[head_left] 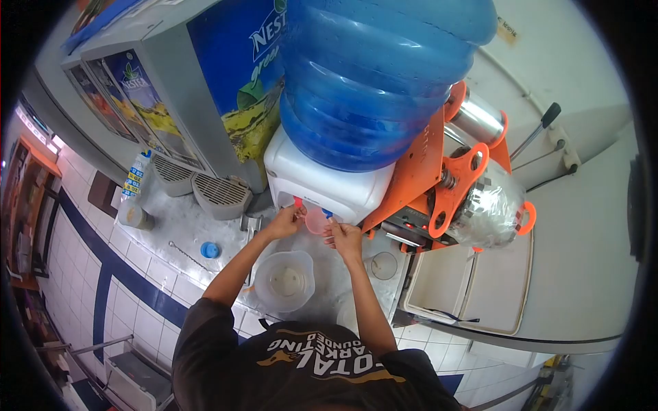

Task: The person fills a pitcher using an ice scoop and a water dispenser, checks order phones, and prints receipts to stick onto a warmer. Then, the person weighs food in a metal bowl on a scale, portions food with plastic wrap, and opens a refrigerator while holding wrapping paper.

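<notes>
A pink cup (316,221) is under the taps of a white water dispenser (329,179). My left hand (286,222) has its fingers closed at the cup's left edge, just below the red tap (297,202). On the other side, my right hand (345,238) reaches up with bent fingers at the blue tap (328,214), close to the cup's right side. Its fingertips are partly hidden. A large blue water bottle (377,89) stands upside down on the dispenser. Below my hands, a translucent plastic pitcher (301,296) rests on the metal counter (226,233).
A clear glass (384,266) stands right of my right forearm. Leftward are a blue cap (210,250), a long twisted spoon (190,255) and a jar (136,218). A drink machine (171,89) rises at the back left. An orange-framed machine (452,185) borders the dispenser, above a white bin (442,284).
</notes>
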A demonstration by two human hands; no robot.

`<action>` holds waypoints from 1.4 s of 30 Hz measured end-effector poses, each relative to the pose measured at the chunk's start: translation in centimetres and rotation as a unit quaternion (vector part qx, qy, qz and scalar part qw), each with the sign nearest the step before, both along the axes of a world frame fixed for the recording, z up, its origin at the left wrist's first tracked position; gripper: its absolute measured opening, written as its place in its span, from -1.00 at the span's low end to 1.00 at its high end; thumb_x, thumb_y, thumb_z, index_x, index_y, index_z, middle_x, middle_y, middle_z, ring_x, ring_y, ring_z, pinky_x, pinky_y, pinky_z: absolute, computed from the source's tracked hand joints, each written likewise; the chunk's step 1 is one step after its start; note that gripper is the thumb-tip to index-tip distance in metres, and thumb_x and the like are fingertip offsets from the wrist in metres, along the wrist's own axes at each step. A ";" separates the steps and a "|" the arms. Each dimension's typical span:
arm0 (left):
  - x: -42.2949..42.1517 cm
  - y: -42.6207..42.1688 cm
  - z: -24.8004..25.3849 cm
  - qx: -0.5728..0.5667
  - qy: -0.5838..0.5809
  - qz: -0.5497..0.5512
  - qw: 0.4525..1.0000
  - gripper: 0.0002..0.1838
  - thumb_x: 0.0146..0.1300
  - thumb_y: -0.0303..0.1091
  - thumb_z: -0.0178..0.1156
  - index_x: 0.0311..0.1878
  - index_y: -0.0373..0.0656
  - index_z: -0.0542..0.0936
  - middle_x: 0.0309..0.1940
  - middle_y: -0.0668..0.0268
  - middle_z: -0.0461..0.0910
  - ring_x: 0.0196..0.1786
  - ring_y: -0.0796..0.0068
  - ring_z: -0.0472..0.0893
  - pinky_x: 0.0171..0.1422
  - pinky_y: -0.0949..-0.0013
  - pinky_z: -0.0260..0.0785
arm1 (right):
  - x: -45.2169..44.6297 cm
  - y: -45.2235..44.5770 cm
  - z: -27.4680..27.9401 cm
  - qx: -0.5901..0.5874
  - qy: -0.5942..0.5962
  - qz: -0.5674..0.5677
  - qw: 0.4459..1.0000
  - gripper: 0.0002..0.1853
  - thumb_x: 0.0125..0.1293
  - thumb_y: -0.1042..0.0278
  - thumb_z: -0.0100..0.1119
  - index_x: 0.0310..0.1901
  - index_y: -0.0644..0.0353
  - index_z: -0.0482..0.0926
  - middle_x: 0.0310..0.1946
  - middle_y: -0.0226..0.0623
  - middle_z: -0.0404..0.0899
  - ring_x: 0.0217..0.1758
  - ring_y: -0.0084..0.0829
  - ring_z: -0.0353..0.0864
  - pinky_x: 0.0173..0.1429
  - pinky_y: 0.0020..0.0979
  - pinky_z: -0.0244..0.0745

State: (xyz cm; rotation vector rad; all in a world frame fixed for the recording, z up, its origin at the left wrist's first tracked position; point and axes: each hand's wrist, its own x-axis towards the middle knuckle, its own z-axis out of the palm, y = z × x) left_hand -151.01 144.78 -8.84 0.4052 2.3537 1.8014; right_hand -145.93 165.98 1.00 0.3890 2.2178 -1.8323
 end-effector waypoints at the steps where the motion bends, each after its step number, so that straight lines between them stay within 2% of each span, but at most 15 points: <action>1: 0.3 0.3 0.1 0.006 -0.006 -0.002 1.000 -0.85 0.20 -0.57 0.16 -0.15 -0.24 0.53 -0.36 0.31 0.61 -0.30 0.55 0.58 -0.19 0.40 0.45 | 0.3 0.1 -0.1 0.000 -0.013 -0.005 1.000 -0.55 0.44 0.00 0.17 -0.23 0.33 0.71 -0.44 -0.24 0.73 -0.54 -0.51 0.69 -0.51 -0.56 0.52; 5: 0.1 0.1 0.0 -0.011 -0.036 -0.020 0.999 -0.84 0.19 -0.59 0.14 -0.15 -0.24 0.53 -0.36 0.31 0.61 -0.29 0.56 0.58 -0.17 0.42 0.46 | 0.2 0.3 -0.7 -0.005 -0.019 -0.006 1.000 -0.55 0.44 -0.01 0.16 -0.23 0.33 0.70 -0.44 -0.24 0.73 -0.54 -0.51 0.69 -0.49 -0.56 0.52; 7: 0.0 0.2 -0.7 0.007 0.016 -0.030 0.999 -0.82 0.20 -0.63 0.06 -0.13 -0.27 0.47 -0.38 0.35 0.52 -0.38 0.60 0.54 -0.32 0.45 0.44 | 0.3 0.2 -0.3 0.001 -0.011 -0.003 1.000 -0.54 0.44 -0.02 0.15 -0.24 0.32 0.70 -0.44 -0.24 0.73 -0.54 -0.52 0.69 -0.50 -0.57 0.51; 11: 0.0 0.1 -0.7 0.008 0.010 -0.036 0.999 -0.82 0.20 -0.64 0.05 -0.12 -0.28 0.46 -0.37 0.34 0.52 -0.38 0.60 0.54 -0.31 0.46 0.44 | 0.3 0.2 0.1 0.004 -0.019 -0.003 1.000 -0.54 0.44 -0.02 0.15 -0.24 0.32 0.70 -0.43 -0.25 0.73 -0.54 -0.52 0.69 -0.50 -0.57 0.49; 13: 0.0 0.1 -0.6 0.007 -0.019 -0.014 1.000 -0.85 0.19 -0.59 0.15 -0.16 -0.27 0.53 -0.36 0.31 0.60 -0.30 0.57 0.56 -0.19 0.42 0.45 | 0.3 0.2 0.0 -0.007 -0.028 -0.005 1.000 -0.55 0.44 -0.01 0.16 -0.25 0.31 0.70 -0.43 -0.25 0.73 -0.54 -0.53 0.70 -0.50 -0.57 0.49; 29: -0.4 -0.1 -0.3 -0.020 -0.027 -0.021 0.999 -0.85 0.19 -0.54 0.18 -0.15 -0.26 0.54 -0.36 0.26 0.60 -0.32 0.51 0.56 -0.19 0.39 0.45 | 0.2 0.3 -0.2 -0.011 -0.024 0.002 1.000 -0.55 0.44 -0.01 0.17 -0.24 0.33 0.69 -0.45 -0.26 0.73 -0.56 -0.54 0.68 -0.51 -0.58 0.50; 34: -0.5 -0.2 -0.6 -0.015 -0.031 -0.020 0.999 -0.86 0.22 -0.49 0.18 -0.16 -0.28 0.55 -0.41 0.20 0.62 -0.38 0.45 0.59 -0.24 0.34 0.46 | 0.2 0.3 -0.1 -0.001 -0.015 -0.004 1.000 -0.55 0.43 0.00 0.18 -0.27 0.33 0.70 -0.45 -0.26 0.72 -0.55 -0.53 0.69 -0.51 -0.56 0.51; 39: -0.5 -0.4 -0.6 -0.083 0.020 -0.037 0.996 -0.86 0.28 -0.40 0.15 -0.19 -0.27 0.55 -0.45 0.17 0.61 -0.39 0.39 0.62 -0.23 0.32 0.48 | 0.1 0.3 -1.2 -0.001 0.007 -0.014 1.000 -0.56 0.43 0.04 0.18 -0.34 0.32 0.70 -0.46 -0.27 0.72 -0.57 -0.51 0.68 -0.52 -0.53 0.52; 41: -0.8 -0.5 -1.4 -0.069 0.059 -0.048 0.995 -0.87 0.31 -0.40 0.13 -0.21 -0.28 0.54 -0.45 0.19 0.61 -0.41 0.41 0.63 -0.26 0.32 0.48 | 0.1 0.4 -1.5 0.015 0.013 -0.010 1.000 -0.57 0.44 0.06 0.17 -0.35 0.32 0.70 -0.47 -0.27 0.72 -0.57 -0.50 0.68 -0.51 -0.53 0.53; 42: -0.5 -0.4 -0.6 -0.050 0.041 -0.050 0.997 -0.88 0.32 -0.42 0.11 -0.22 -0.28 0.54 -0.46 0.21 0.61 -0.44 0.43 0.63 -0.28 0.32 0.49 | 0.1 0.5 -1.6 0.018 0.017 -0.003 1.000 -0.58 0.45 0.07 0.15 -0.33 0.33 0.70 -0.45 -0.26 0.73 -0.56 -0.49 0.69 -0.50 -0.53 0.54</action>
